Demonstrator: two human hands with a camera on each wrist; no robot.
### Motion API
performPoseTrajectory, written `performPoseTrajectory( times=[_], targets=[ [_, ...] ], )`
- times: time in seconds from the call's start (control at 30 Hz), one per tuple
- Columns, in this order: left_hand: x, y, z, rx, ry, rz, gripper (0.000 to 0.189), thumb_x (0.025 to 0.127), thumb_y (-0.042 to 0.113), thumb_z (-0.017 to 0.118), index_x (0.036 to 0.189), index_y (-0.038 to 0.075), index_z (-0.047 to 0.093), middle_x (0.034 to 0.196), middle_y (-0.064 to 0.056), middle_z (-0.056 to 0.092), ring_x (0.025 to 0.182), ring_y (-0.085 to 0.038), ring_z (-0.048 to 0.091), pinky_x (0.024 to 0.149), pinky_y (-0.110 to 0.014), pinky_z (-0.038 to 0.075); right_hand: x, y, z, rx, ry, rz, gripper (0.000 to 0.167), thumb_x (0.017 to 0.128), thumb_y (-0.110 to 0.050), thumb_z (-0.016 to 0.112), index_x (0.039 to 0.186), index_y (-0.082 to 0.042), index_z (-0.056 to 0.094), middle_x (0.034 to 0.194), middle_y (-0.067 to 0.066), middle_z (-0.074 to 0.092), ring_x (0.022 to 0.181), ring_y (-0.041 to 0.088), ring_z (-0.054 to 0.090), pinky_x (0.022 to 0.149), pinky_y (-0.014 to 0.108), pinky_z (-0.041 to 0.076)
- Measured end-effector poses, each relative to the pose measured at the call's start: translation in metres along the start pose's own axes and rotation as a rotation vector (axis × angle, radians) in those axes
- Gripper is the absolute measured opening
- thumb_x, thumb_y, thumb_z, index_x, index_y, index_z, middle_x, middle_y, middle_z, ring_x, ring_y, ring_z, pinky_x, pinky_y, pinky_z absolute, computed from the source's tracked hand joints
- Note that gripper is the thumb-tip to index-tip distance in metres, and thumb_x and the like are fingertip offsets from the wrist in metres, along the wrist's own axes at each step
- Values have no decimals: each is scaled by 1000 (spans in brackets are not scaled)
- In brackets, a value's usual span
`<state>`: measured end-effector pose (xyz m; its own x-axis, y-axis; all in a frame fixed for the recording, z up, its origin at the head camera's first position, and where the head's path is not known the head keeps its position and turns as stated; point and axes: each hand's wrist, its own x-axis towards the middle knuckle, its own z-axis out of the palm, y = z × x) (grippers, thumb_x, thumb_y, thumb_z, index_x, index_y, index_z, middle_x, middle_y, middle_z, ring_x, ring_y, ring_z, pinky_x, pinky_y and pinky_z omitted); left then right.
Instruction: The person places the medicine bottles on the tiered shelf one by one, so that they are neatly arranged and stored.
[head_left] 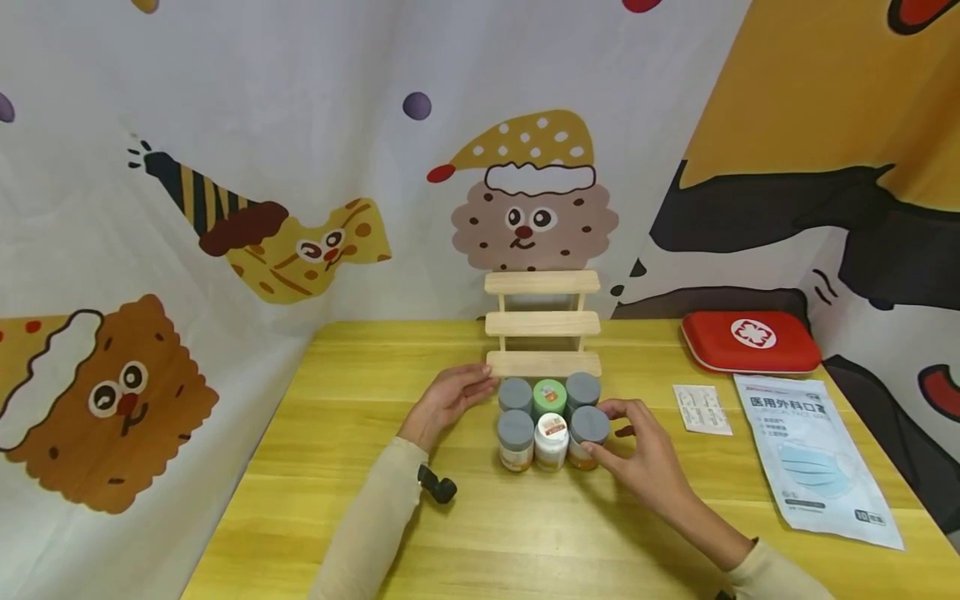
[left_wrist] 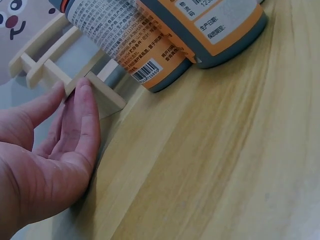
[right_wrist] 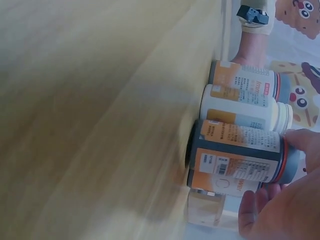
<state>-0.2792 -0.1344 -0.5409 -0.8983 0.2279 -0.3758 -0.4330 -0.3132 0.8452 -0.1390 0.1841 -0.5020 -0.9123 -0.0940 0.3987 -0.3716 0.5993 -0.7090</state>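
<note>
My left hand (head_left: 452, 396) pinches the left end of the lowest step of a small wooden three-step rack (head_left: 543, 323), thumb and fingertips meeting at its edge in the left wrist view. Several supplement bottles stand upright in two rows before the rack. The front row has a grey-lidded bottle (head_left: 516, 439), a white bottle (head_left: 551, 450) and another grey-lidded bottle (right_wrist: 240, 152). Behind are a green-lidded bottle (head_left: 549, 396) and two grey-lidded ones (head_left: 515, 394). My right hand (head_left: 648, 454) holds the front right grey-lidded bottle near its lid, thumb in front, fingers behind.
On the right of the wooden table (head_left: 315, 517) lie a red first-aid case (head_left: 720, 346), a small white blister sheet (head_left: 702, 409) and a face mask packet (head_left: 817, 467). A printed curtain (head_left: 360, 150) hangs behind the table.
</note>
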Motion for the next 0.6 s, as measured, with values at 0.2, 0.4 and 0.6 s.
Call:
performPoseTrajectory(
  times=[0.2,0.4,0.6],
  targets=[
    [1,-1,-2,6,-2,-7,39,106,8,64,141,-8,58,101,-7,81,95,-14,78,96,-31,66,0,-6,-10,28,-3,-7,55,77,-13,96,122,-14,64,114,-5,64,105,-2,54,83,22,61],
    [0,0,-2,-22,-2,-10,32,106,7,64,135,-6,61,98,-8,81,95,-15,79,94,-30,67,2,-21,-24,52,26,-106,55,73,-6,93,118,-13,62,114,-6,63,105,1,54,89,9,50],
    [-1,2,-1,-24,-27,-13,38,107,6,62,141,-8,57,99,-7,81,96,-14,79,97,-30,66,11,-38,-39,69,27,-199,58,69,-2,91,118,-12,60,114,-7,63,104,4,54,90,13,47]
  ],
)
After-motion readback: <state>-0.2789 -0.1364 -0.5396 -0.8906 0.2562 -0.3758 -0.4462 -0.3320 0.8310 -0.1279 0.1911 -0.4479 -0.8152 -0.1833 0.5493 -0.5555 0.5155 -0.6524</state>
